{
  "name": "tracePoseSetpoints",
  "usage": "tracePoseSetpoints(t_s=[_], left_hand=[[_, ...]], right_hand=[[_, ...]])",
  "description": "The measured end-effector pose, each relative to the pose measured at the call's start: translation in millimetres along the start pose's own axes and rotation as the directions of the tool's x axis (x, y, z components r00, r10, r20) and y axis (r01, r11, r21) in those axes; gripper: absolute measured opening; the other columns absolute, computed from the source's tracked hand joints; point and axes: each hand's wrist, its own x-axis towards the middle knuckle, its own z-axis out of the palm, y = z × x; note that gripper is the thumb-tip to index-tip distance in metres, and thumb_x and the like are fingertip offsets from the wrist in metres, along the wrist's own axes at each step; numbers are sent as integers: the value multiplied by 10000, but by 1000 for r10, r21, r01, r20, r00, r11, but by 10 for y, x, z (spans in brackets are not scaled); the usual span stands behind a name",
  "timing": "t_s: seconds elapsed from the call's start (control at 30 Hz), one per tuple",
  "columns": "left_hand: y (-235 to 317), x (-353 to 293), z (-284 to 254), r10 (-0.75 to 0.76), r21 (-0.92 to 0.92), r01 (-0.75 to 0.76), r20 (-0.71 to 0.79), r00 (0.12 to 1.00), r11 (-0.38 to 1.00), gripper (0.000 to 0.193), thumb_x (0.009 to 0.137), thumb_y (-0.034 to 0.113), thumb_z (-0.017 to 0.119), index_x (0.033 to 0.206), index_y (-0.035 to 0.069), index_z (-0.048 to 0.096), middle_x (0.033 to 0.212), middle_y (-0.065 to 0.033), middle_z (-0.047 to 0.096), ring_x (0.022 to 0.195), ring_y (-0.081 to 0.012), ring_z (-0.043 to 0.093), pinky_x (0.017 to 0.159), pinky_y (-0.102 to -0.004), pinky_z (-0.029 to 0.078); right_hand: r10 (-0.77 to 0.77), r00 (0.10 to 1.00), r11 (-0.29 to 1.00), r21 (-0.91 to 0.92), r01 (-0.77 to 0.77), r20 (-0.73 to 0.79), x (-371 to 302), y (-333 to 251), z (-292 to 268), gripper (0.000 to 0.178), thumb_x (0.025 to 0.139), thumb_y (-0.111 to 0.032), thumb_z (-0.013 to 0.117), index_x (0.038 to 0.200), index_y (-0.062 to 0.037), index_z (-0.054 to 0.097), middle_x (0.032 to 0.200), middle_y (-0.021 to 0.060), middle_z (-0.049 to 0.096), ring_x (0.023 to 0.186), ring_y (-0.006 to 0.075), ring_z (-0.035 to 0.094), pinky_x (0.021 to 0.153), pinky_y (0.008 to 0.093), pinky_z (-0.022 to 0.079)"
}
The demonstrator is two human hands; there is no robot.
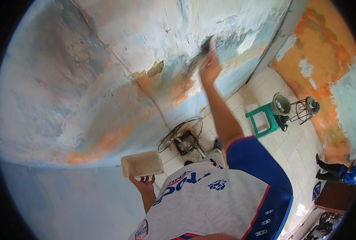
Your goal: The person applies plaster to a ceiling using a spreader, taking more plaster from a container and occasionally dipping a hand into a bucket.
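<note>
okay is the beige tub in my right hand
No, your left hand holds the beige tub, while your right hand is up near the painted wall.

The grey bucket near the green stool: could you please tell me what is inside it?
Inside the grey bucket, a small white-and-green item shows, perhaps a bottle. Anything beneath it is covered and cannot be seen.

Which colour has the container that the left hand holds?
The container is pale beige; it shows in the head view.
</note>
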Motion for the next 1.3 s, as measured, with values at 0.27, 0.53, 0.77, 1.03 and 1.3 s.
tracePoseSetpoints(t_s=[0.27, 0.53, 0.77, 1.03, 1.3], left_hand=[[30, 79, -138, -3, -26, 3, 8, 1000, 1000, 837, 790, 723, 571, 1477, 288, 376, 1490, -142, 292, 1349, -328, 332, 993, -584, 403], [105, 39, 75, 3, -3, -3, 50, 999, 1000, 854, 790, 707, 599, 1486, 268, 369, 1493, -142, 290, 1349, -342, 343, 986, -587, 423], [-17, 144, -65, 12, -64, -9, 45, 999, 998, 833, 793, 694, 604, 1482, 289, 371, 1496, -141, 289, 1351, -344, 342, 985, -613, 425], [-231, 277, 130, -15, -78, 16, 7, 1000, 997, 858, 774, 704, 603, 1485, 289, 359, 1502, -140, 276, 1359, -332, 312, 999, -601, 388], [-461, -212, 829, 42, -124, -48, -46, 998, 991, 854, 777, 718, 588, 1480, 289, 362, 1461, -138, 297, 1338, -328, 324, 995, -587, 383]], right_hand=[[228, 958, 938, 224, -264, 175, -78, -595, -566, 281, 1054, -145, 510, 1161, 38, 695, 1040, 157, 756, 892, 171, 702, 776, 329, 549], [-46, 997, 998, 56, 42, 63, -364, -696, -104, 147, 992, -82, 591, 902, 16, 654, 792, 205, 650, 691, 375, 643, 624, 416, 497], [279, 939, 905, 273, -327, 199, 157, -523, -651, 293, 1042, -131, 507, 1219, 51, 654, 1082, 206, 735, 1002, 274, 724, 864, 350, 546], [-23, 988, 991, 132, 3, 154, -275, -588, -241, 134, 998, -82, 581, 995, 23, 664, 800, 207, 635, 679, 363, 618, 586, 405, 470], [376, 861, 871, 185, -454, 343, 328, 433, -835, 326, 1060, -140, 478, 1305, 8, 634, 1197, 170, 720, 1073, 238, 711, 929, 328, 531]])
